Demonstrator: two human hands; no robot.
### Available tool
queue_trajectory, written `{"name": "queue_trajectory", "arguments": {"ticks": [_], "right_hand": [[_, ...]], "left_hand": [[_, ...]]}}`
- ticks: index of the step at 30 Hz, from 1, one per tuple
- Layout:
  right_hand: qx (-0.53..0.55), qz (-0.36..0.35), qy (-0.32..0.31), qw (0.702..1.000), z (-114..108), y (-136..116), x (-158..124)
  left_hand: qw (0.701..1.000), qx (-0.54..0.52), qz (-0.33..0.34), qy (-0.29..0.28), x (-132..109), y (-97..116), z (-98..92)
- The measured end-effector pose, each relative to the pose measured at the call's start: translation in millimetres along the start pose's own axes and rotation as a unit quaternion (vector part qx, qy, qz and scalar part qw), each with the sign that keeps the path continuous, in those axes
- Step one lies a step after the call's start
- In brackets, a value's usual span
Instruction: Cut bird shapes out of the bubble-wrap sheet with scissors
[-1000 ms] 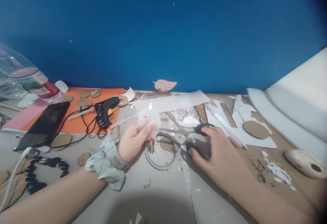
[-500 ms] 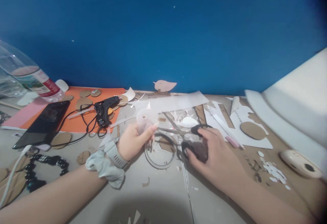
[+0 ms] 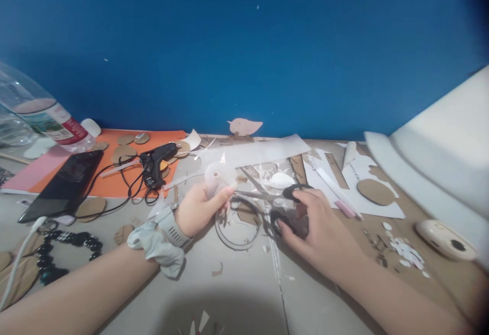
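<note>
My left hand [image 3: 198, 207] pinches a small translucent plastic disc [image 3: 217, 178] with a hole in it, held just above the table. A watch and a pale scrunchie [image 3: 156, 246] sit on that wrist. My right hand [image 3: 311, 223] has its fingers through the black handles of a pair of scissors [image 3: 267, 196]. The blades are parted and point left at the disc's edge. Under both hands lies a thin ring [image 3: 239, 225] on grey card.
A black glue gun [image 3: 156, 162] with its cord lies on orange paper [image 3: 114, 182]. A phone [image 3: 63, 185], a plastic bottle [image 3: 42, 116] and black beads [image 3: 64, 253] are at the left. Cardboard discs, white sheets and scraps lie about. White foam [image 3: 439, 146] rises at the right.
The scissors' blades have closed in on the disc. Both hands have shifted slightly left and away from me.
</note>
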State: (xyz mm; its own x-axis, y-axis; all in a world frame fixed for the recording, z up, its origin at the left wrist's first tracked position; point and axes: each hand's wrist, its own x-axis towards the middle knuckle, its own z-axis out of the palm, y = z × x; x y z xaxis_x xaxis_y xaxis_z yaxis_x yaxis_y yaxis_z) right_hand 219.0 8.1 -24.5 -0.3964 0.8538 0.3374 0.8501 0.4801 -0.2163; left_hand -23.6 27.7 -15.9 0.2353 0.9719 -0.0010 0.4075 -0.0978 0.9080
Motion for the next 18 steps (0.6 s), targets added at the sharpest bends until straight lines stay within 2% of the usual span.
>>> {"name": "queue_trajectory", "arguments": {"ticks": [10,18], "right_hand": [[-0.021,-0.018,0.022,0.999,1.4,-2.7,-1.9],[-0.015,-0.005,0.006,1.0,0.1,-1.8,-1.1]], "left_hand": [[1.0,0.003,0.0,-0.003,-0.6,0.2,-0.3],[1.0,0.007,0.001,-0.022,-1.0,0.2,-0.5]]}}
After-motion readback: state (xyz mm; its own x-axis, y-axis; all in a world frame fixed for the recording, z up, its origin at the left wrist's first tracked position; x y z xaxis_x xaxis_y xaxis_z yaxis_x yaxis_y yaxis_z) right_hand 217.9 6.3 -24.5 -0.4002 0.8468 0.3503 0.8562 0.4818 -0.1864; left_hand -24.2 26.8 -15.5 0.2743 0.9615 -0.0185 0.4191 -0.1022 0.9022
